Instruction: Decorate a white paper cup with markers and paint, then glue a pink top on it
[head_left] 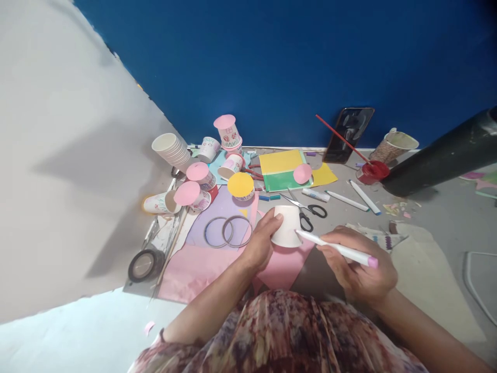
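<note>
A plain white paper cup, its narrower end up, is held by my left hand, with the thumb on its side. My right hand grips a white marker with a pink end, and the marker's tip is at the cup's lower right side. Black-handled scissors lie just behind the cup. Pink paper is beneath the cup, and two ring bangles rest on purple paper to the left.
Decorated cups with pink or yellow discs stand at the back left near a cup stack. Markers, a red pot, a leaning phone and a dark pipe are at the right. Black tape lies left.
</note>
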### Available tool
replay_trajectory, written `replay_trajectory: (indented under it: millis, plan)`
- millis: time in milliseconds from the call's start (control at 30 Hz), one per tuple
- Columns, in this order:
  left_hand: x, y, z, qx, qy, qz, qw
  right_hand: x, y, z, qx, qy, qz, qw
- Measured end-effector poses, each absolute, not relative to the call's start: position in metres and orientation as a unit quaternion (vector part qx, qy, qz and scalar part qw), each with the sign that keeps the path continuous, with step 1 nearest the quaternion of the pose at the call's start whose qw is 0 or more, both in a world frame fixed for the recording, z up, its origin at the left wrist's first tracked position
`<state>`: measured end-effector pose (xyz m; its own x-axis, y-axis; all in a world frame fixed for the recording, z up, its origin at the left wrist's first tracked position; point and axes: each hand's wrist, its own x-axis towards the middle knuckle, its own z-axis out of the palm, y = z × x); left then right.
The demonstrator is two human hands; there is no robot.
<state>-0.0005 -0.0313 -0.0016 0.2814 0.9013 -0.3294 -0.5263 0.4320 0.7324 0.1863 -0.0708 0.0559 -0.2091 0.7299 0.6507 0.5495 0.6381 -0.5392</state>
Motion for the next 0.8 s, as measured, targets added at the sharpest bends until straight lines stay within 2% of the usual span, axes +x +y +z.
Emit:
replay_trajectory:
  millis: [200, 467, 700, 800]
  plan:
    - [0.0000, -0.0308, -0.0005, 0.256, 0.376, 0.465, 0.759, 0.1892, -0.0725, 0.0546, -0.414, -0.802, 0.134, 0.409]
    - [-0.0004, -0.0320, -0.0005, 0.252, 0.368, 0.468, 0.763, 0.1857, -0.0736, 0.0576, -0.439, -0.767, 0.092, 0.459]
    - [0.0005, -0.0326, 0.0018, 0.257, 0.373, 0.462, 0.763, 0.1865, -0.0722, 0.0605, -0.417, -0.801, 0.097, 0.419]
    - [0.0006, -0.0323, 0.0013, 0.255, 0.371, 0.464, 0.763, 0.1883, -0.0733, 0.0575, -0.436, -0.787, 0.081, 0.430]
